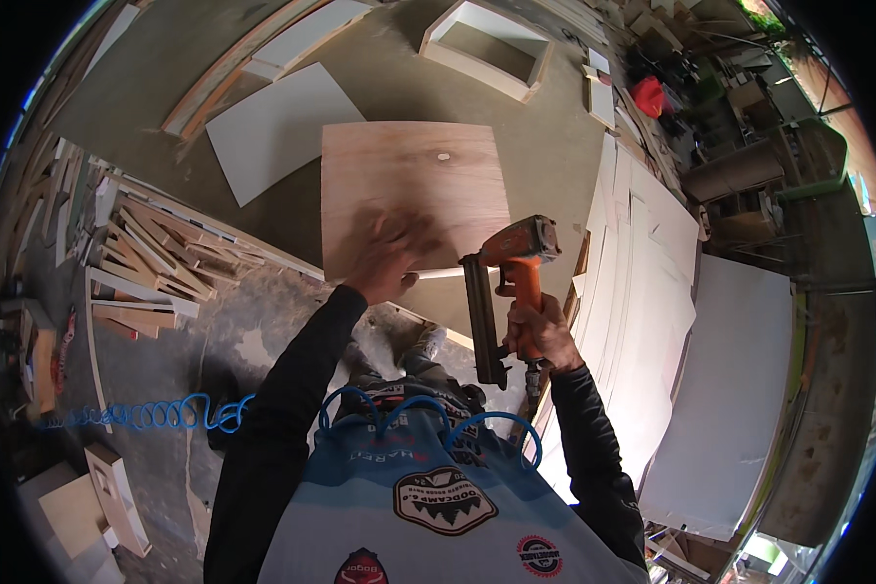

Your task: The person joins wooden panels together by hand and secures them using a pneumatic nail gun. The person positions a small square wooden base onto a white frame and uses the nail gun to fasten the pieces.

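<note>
A square plywood panel (409,185) with a pale oval spot lies in front of me on the workbench. My left hand (389,255) is at the panel's near left part, fingers stretched out over its face and somewhat blurred. Just to the right, my right hand (543,331) is wrapped round the grip of an orange nail gun (526,282). The gun's long black magazine points back toward me, and its nose is near the panel's right near corner. An air fitting shows under the grip, and a blue coiled air hose (156,415) stretches off to the left.
A white board (277,127) lies partly behind the panel. Farther back is an open box frame (487,49). Offcuts (156,253) are heaped on the left. Large white sheets (642,292) stand along the right, near cluttered shelving (749,175).
</note>
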The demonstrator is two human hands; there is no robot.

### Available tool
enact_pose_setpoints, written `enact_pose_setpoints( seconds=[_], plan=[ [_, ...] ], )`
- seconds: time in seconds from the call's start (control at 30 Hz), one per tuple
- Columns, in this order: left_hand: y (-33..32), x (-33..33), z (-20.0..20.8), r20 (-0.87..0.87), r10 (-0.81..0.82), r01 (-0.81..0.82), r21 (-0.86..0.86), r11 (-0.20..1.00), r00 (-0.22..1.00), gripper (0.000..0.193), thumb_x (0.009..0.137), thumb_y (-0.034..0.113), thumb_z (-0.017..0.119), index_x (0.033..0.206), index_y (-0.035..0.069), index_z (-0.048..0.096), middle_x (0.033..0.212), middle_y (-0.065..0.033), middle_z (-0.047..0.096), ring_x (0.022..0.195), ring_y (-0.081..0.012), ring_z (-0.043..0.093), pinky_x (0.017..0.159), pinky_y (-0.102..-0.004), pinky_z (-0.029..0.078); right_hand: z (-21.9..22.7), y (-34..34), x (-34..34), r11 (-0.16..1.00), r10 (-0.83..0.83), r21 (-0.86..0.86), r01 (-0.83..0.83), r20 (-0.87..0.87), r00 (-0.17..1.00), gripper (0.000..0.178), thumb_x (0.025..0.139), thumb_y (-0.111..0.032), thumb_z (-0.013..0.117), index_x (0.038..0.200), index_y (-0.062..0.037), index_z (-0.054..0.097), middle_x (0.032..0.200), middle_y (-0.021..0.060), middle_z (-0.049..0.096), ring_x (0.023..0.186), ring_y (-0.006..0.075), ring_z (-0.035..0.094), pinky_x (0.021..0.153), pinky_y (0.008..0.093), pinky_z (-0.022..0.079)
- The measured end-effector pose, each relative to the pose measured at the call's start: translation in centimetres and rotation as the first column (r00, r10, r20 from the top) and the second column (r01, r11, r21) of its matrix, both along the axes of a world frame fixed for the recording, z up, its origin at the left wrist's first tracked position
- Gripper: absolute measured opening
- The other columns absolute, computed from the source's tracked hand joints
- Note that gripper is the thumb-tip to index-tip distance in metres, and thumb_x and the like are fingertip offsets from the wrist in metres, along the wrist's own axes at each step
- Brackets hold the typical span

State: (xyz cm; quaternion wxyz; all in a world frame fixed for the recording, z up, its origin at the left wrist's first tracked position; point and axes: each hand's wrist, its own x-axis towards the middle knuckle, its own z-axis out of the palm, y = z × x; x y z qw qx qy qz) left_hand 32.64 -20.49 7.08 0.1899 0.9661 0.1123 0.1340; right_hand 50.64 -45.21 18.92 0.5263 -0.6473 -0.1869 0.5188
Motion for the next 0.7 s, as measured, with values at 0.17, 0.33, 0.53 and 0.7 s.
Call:
enact_pose_setpoints(
  seconds=[0.17,0.33,0.53,0.7],
  plan=[
    [0.1,0.1,-0.5,-0.015,-0.008,0.009,0.019,1.0,1.0,0.077,0.08,0.019,0.079,0.151,0.028,0.052,0.169,-0.01,0.032,0.156,-0.0304,0.029,0.124,-0.0644,0.012,-0.4,0.1,-0.1,1.0,-0.004,-0.012,0.004,0.009,1.0,0.041,0.09,-0.007,0.061,0.128,0.0058,0.06,0.066,0.0079,0.059,0.051,0.0202,0.062,0.052,0.0331,0.054],
    [0.2,0.1,-0.3,-0.071,-0.002,0.006,0.049,0.999,0.998,0.081,0.082,0.021,0.079,0.156,0.03,0.046,0.172,-0.01,0.025,0.158,-0.0307,0.024,0.124,-0.0647,0.012,-0.2,0.3,-0.9,1.0,0.005,0.005,-0.005,0.002,1.0,0.04,0.09,-0.007,0.061,0.127,0.0064,0.06,0.067,0.0078,0.059,0.051,0.02,0.062,0.051,0.0326,0.053],
    [0.0,0.3,0.0,-0.116,0.0,0.0,0.003,1.0,0.993,0.083,0.081,0.021,0.079,0.156,0.03,0.045,0.171,-0.0086,0.025,0.158,-0.03,0.025,0.123,-0.066,0.014,-0.3,0.9,-1.6,1.0,0.022,0.017,-0.023,0.026,0.999,0.039,0.09,-0.007,0.06,0.127,0.0066,0.059,0.065,0.0077,0.059,0.049,0.0201,0.061,0.051,0.0326,0.053],
    [0.0,0.2,-0.3,-0.033,0.006,-0.006,0.003,1.0,0.999,0.081,0.077,0.017,0.08,0.152,0.026,0.05,0.17,-0.0098,0.028,0.154,-0.0283,0.032,0.123,-0.0669,0.016,-0.4,0.9,-1.6,1.0,0.02,-0.006,-0.02,0.046,0.999,0.039,0.091,-0.007,0.06,0.127,0.0068,0.059,0.065,0.008,0.059,0.049,0.0202,0.061,0.05,0.0326,0.053]
  ],
)
